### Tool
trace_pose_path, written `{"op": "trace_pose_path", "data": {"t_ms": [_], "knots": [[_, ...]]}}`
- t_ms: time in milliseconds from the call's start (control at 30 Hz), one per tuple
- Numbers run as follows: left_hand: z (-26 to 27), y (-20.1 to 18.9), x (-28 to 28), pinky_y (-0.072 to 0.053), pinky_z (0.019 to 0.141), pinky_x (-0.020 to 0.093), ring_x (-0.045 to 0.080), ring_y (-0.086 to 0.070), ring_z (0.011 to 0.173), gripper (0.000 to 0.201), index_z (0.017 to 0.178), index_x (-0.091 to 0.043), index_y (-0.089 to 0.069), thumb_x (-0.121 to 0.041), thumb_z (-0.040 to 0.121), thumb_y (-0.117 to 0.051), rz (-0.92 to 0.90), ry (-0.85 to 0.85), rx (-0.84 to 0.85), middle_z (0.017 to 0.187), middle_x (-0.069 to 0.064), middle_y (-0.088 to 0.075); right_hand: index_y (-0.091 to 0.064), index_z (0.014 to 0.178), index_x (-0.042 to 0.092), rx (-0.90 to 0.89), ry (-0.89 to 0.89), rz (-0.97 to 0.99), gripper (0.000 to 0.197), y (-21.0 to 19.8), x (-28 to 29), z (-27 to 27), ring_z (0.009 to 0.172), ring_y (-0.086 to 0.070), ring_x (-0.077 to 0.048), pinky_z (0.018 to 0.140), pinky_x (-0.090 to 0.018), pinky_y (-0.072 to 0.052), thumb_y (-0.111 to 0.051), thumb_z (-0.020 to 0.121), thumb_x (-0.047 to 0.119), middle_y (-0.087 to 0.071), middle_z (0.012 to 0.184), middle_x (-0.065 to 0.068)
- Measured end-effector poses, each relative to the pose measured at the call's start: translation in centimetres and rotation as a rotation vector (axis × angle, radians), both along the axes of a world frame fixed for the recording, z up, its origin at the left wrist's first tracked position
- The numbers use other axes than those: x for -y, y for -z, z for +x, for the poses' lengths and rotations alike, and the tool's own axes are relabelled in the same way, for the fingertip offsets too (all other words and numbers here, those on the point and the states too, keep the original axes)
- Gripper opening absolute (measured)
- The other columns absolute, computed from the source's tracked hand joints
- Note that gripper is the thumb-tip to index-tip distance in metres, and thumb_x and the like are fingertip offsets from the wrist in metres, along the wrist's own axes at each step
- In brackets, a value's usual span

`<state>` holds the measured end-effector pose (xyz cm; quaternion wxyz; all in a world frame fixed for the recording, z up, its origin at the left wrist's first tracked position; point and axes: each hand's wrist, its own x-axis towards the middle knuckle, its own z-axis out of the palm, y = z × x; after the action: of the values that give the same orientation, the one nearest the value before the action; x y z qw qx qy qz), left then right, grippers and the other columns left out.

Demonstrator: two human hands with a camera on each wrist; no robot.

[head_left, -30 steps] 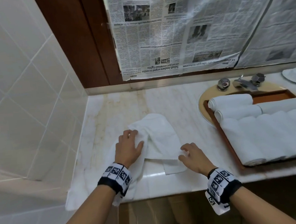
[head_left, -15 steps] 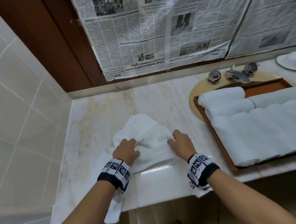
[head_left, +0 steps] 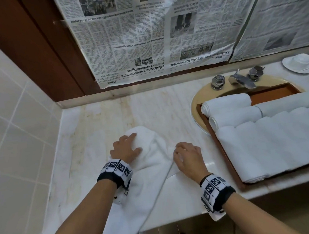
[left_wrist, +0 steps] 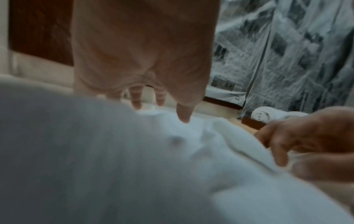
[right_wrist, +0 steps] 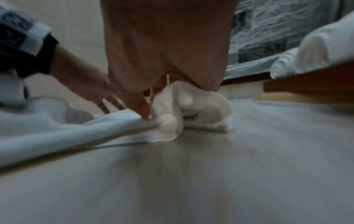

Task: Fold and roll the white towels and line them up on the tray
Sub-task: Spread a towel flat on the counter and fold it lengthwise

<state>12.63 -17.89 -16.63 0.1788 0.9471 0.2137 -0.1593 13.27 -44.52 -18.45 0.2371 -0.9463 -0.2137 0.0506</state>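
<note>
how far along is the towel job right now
Done: a row of rolled towels already lies on the tray. In hand: one loose towel on the counter, the left hand pressing it flat, the right hand pinching its edge. Left: finish folding, roll it and add it to the tray.

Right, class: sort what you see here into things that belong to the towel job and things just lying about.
Part of the job:
loose white towel, under the left hand and pinched by the right hand
rolled towels
wooden tray

Just lying about:
tap
newspaper
white dish
</note>
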Motion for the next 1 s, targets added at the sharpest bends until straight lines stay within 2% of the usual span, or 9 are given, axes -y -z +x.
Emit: {"op": "trace_pose_path", "data": {"t_ms": [67,167,300,400,533,700,767,833,1000], "knots": [[-0.7,0.3,0.3,-0.04,0.098,0.049,0.031,-0.041,0.128,0.066,0.146,-0.043,-0.032,-0.051,0.087,-0.062,0.044,0.002,0.012,0.147,0.0,-0.037,-0.058,0.107,0.017,-0.006,0.173,-0.071,0.022,-0.3,0.5,-0.3,0.101,-0.054,-0.025,0.08,-0.038,-0.041,-0.053,0.093,0.033,-0.056,0.111,-0.001],[-2.8,0.8,1.0,-0.044,0.091,0.047,0.03,-0.044,0.118,0.062,0.14,-0.041,-0.035,-0.048,0.085,-0.063,-0.009,-0.037,0.059,0.135,0.002,-0.041,-0.044,0.124,0.013,-0.197,0.269,-0.255,0.044,-0.5,0.7,-0.1,0.11,-0.049,-0.03,0.079,-0.039,-0.045,-0.049,0.097,0.048,-0.046,0.121,-0.007],[-6.0,0.8,1.7,-0.044,0.091,0.047,0.029,-0.049,0.11,0.056,0.128,-0.039,-0.036,-0.052,0.082,-0.065,-0.12,-0.096,-0.014,0.119,0.0,-0.041,-0.049,0.129,0.009,-0.356,0.231,-0.098,0.045,-0.2,0.1,1.3,0.114,-0.053,-0.032,0.089,-0.036,-0.043,-0.057,0.097,0.04,-0.048,0.127,-0.011],[-5.8,0.1,1.0,-0.042,0.094,0.048,0.031,-0.052,0.109,0.053,0.123,-0.034,-0.039,-0.064,0.085,-0.058,-0.093,-0.202,0.033,0.119,0.002,-0.044,-0.058,0.119,0.012,-0.356,0.198,0.017,0.03,-0.2,-0.1,2.7,0.106,-0.057,-0.028,0.08,-0.031,-0.041,-0.063,0.094,0.029,-0.058,0.114,-0.009],[-3.0,-0.3,-0.6,-0.038,0.102,0.052,0.038,-0.049,0.121,0.056,0.14,-0.031,-0.041,-0.063,0.094,-0.047,-0.092,-0.235,0.052,0.139,0.009,-0.041,-0.051,0.101,0.021,-0.258,0.108,0.184,0.011,-1.0,0.0,3.7,0.086,-0.053,-0.021,0.072,-0.032,-0.038,-0.06,0.096,0.024,-0.056,0.096,-0.003],[-2.1,-0.7,-2.0,-0.043,0.085,0.036,0.033,-0.051,0.103,0.021,0.1,-0.023,-0.055,-0.04,0.09,-0.061,-0.097,-0.151,-0.085,0.115,0.007,-0.044,-0.046,0.103,0.023,-0.24,0.103,0.327,0.006,-2.7,1.0,4.6,0.073,-0.061,-0.021,0.064,-0.033,-0.053,-0.051,0.101,0.027,-0.058,0.081,-0.001],[-2.1,-1.2,-2.2,-0.042,0.073,0.03,0.023,-0.052,0.087,0.017,0.083,-0.02,-0.048,-0.03,0.09,-0.06,-0.163,-0.086,-0.071,0.099,0.005,-0.053,-0.047,0.104,0.022,-0.244,0.112,0.356,0.005,-3.2,1.4,4.7,0.067,-0.06,-0.018,0.055,-0.02,-0.049,-0.051,0.101,0.025,-0.058,0.076,-0.001],[-2.6,-1.7,-2.2,-0.035,0.064,0.03,0.019,-0.046,0.076,0.02,0.081,-0.018,-0.044,-0.025,0.093,-0.058,-0.253,-0.058,-0.074,0.085,0.002,-0.052,-0.05,0.101,0.021,-0.236,0.102,0.372,0.007,-3.5,1.6,4.8,0.066,-0.055,-0.015,0.053,-0.013,-0.039,-0.054,0.099,0.017,-0.056,0.073,0.0],[-5.2,-2.4,-2.4,-0.028,0.05,0.029,0.017,-0.039,0.053,0.019,0.085,-0.017,-0.046,-0.014,0.092,-0.063,-0.807,-0.33,-0.005,0.068,0.004,-0.044,-0.058,0.083,0.021,-0.262,0.114,0.472,0.024,-4.4,1.2,4.9,0.066,-0.049,-0.006,0.062,-0.02,-0.037,-0.06,0.085,-0.003,-0.056,0.069,0.012]]}}
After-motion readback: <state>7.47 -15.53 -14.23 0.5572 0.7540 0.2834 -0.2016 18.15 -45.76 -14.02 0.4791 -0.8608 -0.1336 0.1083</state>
